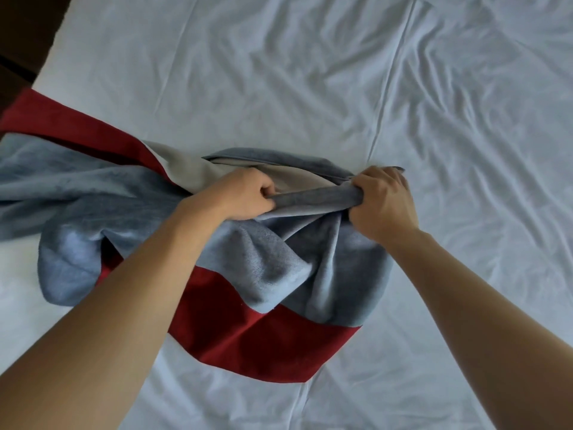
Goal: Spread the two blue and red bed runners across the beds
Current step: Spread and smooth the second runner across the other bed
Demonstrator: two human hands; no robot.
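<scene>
Both hands' fingers [266, 190] clench bunched bed runner [273, 259] edge between them.

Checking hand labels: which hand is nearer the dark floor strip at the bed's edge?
Left. The left hand grips the runner closer to the floor; the right hand grips it farther away.

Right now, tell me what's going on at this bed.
A person is handling a blue and red bed runner on a white sheet. The left hand and right hand both grip a bunched blue edge. The runner lies crumpled and twisted, not yet spread flat.
</scene>
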